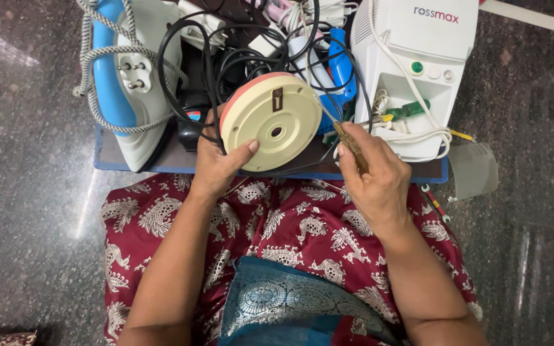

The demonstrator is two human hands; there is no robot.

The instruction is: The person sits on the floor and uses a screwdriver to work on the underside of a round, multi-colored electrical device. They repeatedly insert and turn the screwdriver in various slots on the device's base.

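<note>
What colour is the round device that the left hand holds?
The round device is cream, with a pink rim at its upper left edge; the head view shows it, in the left hand.

A blue and white iron [129, 77] lies on a blue tray [107, 160], its striped cord [88, 38] and plug [134, 72] on top. A white machine [418, 64] sits near black wires [226, 57]. The floor [27, 192] is dark stone.
</note>
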